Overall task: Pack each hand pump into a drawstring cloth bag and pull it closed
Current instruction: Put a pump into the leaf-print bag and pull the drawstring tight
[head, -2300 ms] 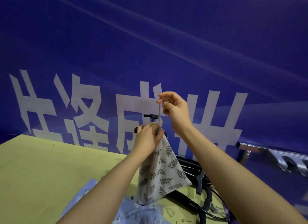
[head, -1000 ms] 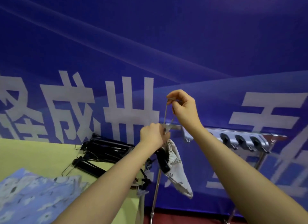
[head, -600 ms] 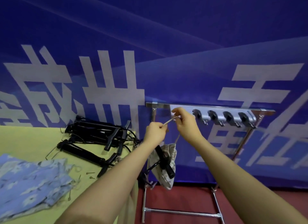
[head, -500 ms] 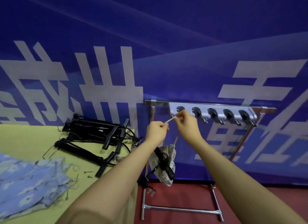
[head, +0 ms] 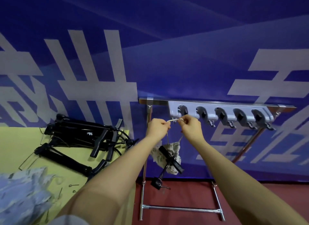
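Both my left hand (head: 158,128) and right hand (head: 190,127) pinch the drawstring (head: 173,120) mid-frame; I should loop it squarely over the leftmost rack hook (head: 179,114).

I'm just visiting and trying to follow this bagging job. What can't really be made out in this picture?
All in the head view:
- Hand pump: the leaf-print bag covers most of it.
- Drawstring: its ends vanish inside the left hand and right hand, and it is too thin to tell whether it is around a hook on the grey rack.
- Blue cloth pile: blurred and cut off by the left edge.
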